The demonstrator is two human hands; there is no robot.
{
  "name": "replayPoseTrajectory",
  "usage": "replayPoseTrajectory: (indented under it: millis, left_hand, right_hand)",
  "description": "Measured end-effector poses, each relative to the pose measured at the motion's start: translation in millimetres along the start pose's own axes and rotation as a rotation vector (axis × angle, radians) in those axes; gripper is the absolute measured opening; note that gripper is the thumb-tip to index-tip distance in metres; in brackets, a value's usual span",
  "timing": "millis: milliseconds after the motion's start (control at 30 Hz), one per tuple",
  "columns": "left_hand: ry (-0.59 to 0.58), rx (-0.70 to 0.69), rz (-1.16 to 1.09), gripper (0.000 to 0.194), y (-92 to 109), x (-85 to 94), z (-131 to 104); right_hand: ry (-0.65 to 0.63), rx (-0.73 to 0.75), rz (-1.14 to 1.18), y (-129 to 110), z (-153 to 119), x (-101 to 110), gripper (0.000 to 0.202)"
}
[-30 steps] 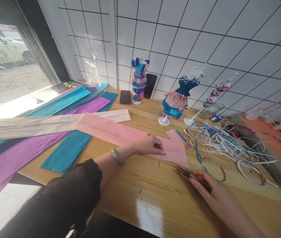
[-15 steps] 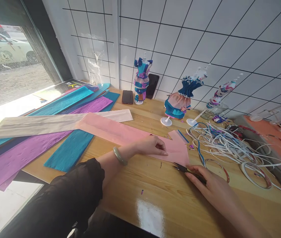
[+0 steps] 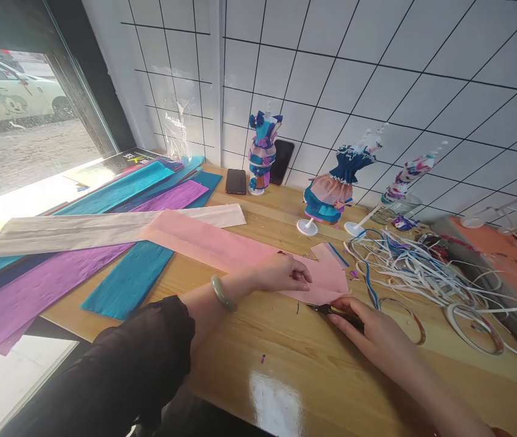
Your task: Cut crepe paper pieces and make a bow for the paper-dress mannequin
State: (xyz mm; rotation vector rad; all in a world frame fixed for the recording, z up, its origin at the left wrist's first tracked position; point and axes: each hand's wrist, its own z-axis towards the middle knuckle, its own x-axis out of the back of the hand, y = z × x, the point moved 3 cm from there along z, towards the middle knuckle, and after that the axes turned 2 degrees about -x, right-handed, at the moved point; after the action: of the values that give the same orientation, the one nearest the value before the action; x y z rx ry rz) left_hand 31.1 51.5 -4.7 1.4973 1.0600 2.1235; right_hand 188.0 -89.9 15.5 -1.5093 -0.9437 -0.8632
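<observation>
A long pink paper strip point(image 3: 222, 243) lies slantwise across the wooden table, its right end near both hands. My left hand point(image 3: 284, 273) rests on this strip, fingers curled and pressed together; whether they pinch anything is too small to make out. In my right hand point(image 3: 353, 318) are dark-handled scissors point(image 3: 331, 309), their tips pointing left just below the lower edge of the pink paper. A small pink piece with a blue edge point(image 3: 330, 255) lies by the strip's right end.
White, purple and teal paper strips point(image 3: 128, 279) overlap at the left. Decorated dress forms point(image 3: 328, 191) stand along the tiled wall, with a phone point(image 3: 236, 181) beside one. A tangle of thin white and blue strips point(image 3: 422, 273) lies at the right.
My right hand and the scissors have moved left, closer to my left hand and the pink paper's lower edge. The view has shifted slightly.
</observation>
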Motion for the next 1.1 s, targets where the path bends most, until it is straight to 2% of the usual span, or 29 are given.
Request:
replayPoseTrajectory:
  millis: [367, 500, 733, 1100]
  left_hand:
    - [0.016, 0.029, 0.037, 0.020, 3, -0.2, 0]
    - [0.021, 0.008, 0.028, 0.019, 5, 0.5, 0]
    - [0.021, -0.004, 0.019, 0.020, 4, 0.9, -1]
    - [0.014, -0.001, 0.009, 0.020, 4, 1.3, -1]
  right_hand:
    - [0.067, 0.093, -0.044, -5, 1, -2, 0.029]
    - [0.055, 0.124, -0.084, 1, 3, -5, 0.030]
    - [0.122, 0.177, -0.111, 7, 3, -6, 0.029]
    - [0.123, 0.200, -0.117, 2, 2, -3, 0.027]
